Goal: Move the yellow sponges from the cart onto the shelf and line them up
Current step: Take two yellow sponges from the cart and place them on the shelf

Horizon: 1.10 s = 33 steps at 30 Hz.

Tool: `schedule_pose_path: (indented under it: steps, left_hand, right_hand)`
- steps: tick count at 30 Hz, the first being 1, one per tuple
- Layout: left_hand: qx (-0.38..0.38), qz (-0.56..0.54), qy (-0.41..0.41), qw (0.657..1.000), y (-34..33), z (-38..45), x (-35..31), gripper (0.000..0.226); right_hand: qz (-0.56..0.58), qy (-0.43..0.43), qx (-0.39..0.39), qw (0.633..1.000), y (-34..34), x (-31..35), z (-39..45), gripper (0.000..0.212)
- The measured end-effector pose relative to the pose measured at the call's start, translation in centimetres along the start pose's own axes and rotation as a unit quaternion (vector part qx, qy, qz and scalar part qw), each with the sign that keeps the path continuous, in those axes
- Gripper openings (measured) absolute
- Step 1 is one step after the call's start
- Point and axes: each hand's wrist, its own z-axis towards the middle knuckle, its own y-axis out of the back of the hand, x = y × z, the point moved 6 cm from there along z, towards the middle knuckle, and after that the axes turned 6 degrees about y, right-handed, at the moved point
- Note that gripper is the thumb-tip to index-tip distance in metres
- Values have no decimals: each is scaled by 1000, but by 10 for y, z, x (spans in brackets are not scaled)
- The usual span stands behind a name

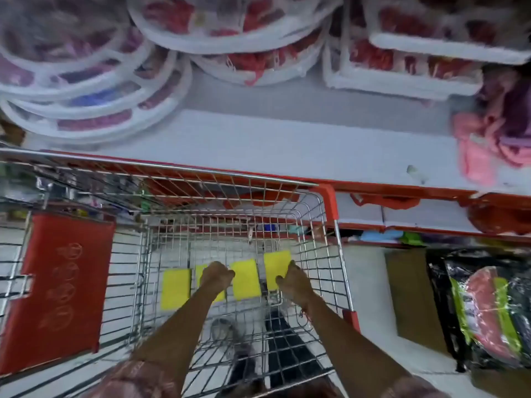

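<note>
Store aisle, white shelf (258, 142) across the top of the frame with a bare strip above the cart (327, 254). Four sponges (175, 289) lie in a row on the cart floor at centre frame, long axes pointing toward the shelf. Left hand (216, 276) is curled over the second one, right hand (290, 280) pinches the fourth's near corner, so each has a sponge right under it.

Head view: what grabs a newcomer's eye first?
Four yellow sponges in a row on the floor of the wire cart, with both hands down on them: the left hand on the second sponge, the right hand gripping the rightmost sponge. Above, the white shelf has a bare stretch.
</note>
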Motion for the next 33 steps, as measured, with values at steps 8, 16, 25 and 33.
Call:
schedule_pose_path:
  steps: [8, 16, 25, 33]
  left_hand:
    - [14, -10, 30, 999, -46, 11, -7, 59]
    - [37, -134, 127, 982, -39, 23, 3, 47]
    - [60, -272, 101, 955, -3, 7, 14, 45]
    - [175, -351, -3, 920, 69, -50, -4, 28]
  right_hand:
    - [-17, -31, -18, 999, -16, -4, 24, 80]
    - [1, -80, -49, 996, -7, -8, 39, 45]
    - [131, -40, -14, 991, 14, 13, 30, 44]
    - [405, -2, 18, 914, 68, 55, -32, 9]
